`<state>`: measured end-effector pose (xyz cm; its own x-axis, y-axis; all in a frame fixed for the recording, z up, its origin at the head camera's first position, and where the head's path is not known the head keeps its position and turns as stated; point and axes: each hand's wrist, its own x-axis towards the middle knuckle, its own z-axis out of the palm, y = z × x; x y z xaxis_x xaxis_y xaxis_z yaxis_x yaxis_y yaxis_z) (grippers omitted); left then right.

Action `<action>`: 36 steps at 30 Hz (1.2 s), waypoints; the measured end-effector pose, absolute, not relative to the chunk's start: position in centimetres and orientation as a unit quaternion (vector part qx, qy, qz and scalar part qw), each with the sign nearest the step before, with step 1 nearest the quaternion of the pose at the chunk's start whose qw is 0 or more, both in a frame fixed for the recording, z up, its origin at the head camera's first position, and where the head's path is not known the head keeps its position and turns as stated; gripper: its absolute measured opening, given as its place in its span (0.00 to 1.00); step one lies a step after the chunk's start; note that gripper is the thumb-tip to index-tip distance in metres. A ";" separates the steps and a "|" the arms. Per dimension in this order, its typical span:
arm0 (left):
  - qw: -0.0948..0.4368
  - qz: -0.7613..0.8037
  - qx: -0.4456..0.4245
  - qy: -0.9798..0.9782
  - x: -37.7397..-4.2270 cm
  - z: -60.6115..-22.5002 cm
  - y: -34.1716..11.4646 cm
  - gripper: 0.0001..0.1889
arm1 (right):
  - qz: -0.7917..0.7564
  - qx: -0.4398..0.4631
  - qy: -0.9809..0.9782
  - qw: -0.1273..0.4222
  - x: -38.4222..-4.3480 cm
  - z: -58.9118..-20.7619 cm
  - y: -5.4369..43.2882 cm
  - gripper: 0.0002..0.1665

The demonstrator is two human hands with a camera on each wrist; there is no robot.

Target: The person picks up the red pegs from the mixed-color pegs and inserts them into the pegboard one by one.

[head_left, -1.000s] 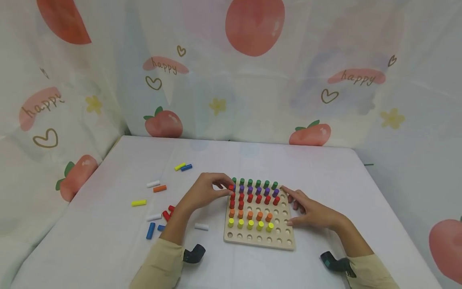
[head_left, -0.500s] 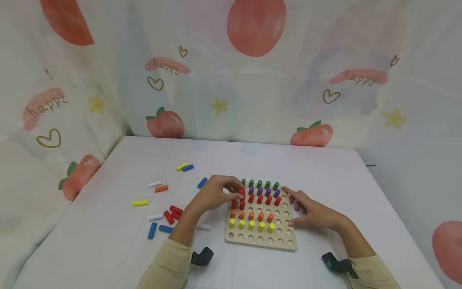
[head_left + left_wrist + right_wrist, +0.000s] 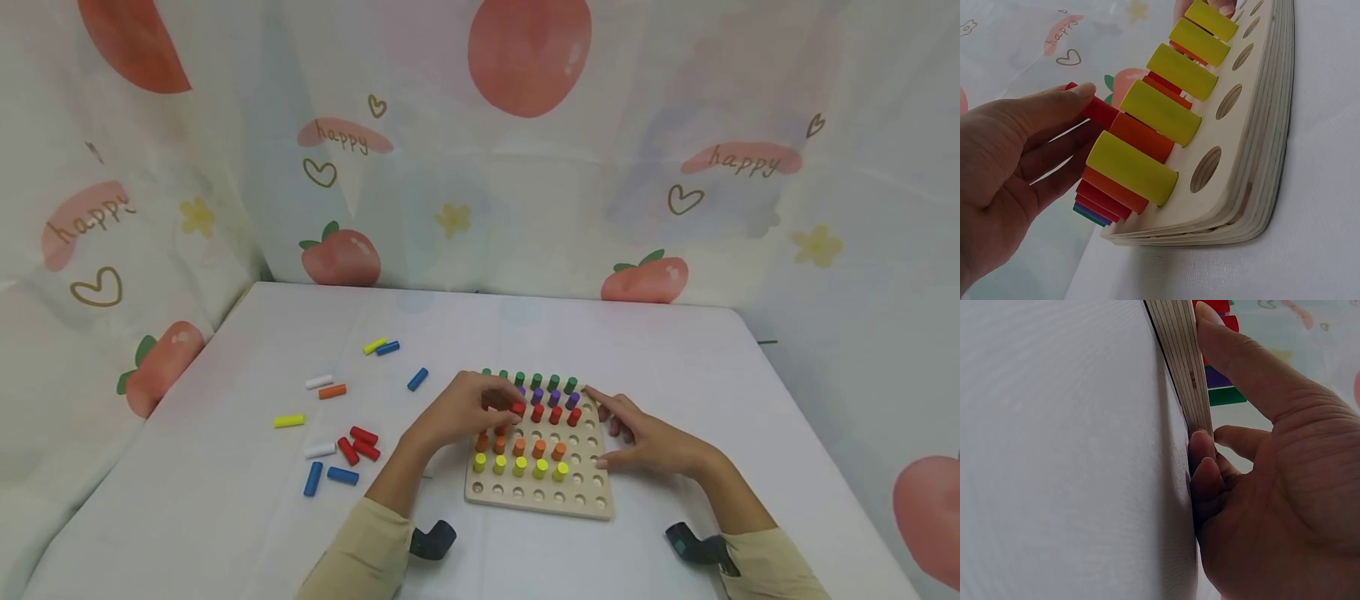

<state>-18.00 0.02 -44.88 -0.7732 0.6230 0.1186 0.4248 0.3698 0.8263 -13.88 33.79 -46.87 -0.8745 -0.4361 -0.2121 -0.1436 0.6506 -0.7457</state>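
Observation:
My left hand (image 3: 459,410) pinches a red peg (image 3: 1101,114) between thumb and fingers, over the left half of a wooden pegboard (image 3: 521,502). In the left wrist view this peg stands beside an orange peg (image 3: 1141,139) and behind the yellow pegs (image 3: 1132,167). Rows of green pegs (image 3: 554,382), purple pegs (image 3: 555,398) and red pegs (image 3: 556,414) fill the far part of the board; my left hand hides some of them. My right hand (image 3: 654,439) holds the board's right edge, thumb on its top face and curled fingers (image 3: 1205,478) against its side.
Loose pegs lie left of the board: several blue pegs (image 3: 342,476), red pegs (image 3: 348,451), white pegs (image 3: 320,451), yellow pegs (image 3: 289,421) and an orange peg (image 3: 332,391). A patterned curtain (image 3: 420,167) hangs behind the white table (image 3: 570,558).
My left hand has moved right and slightly nearer across the board with the red peg. Loose pegs that the arm hid now show. My right hand stays at the board's edge.

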 end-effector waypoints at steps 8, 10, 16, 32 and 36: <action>0.128 0.462 0.327 0.814 -17.7 -45.2 0.7 0.11 | -0.376 -0.161 0.892 0.192 -14.0 -46.9 33.8 0.62; 0.130 0.462 0.328 0.814 -17.7 -45.3 0.8 0.11 | -0.375 -0.162 0.892 0.192 -14.1 -47.0 33.8 0.62; 0.132 0.448 0.320 0.824 -17.6 -46.0 1.0 0.11 | -0.379 -0.162 0.890 0.195 -14.0 -47.2 33.9 0.63; 0.137 0.456 0.273 0.836 -17.4 -46.2 1.4 0.09 | -0.390 -0.162 0.886 0.191 -13.8 -46.8 33.7 0.62; 0.140 0.452 0.272 0.838 -17.4 -46.2 1.4 0.09 | -0.392 -0.167 0.885 0.188 -13.9 -46.7 33.7 0.62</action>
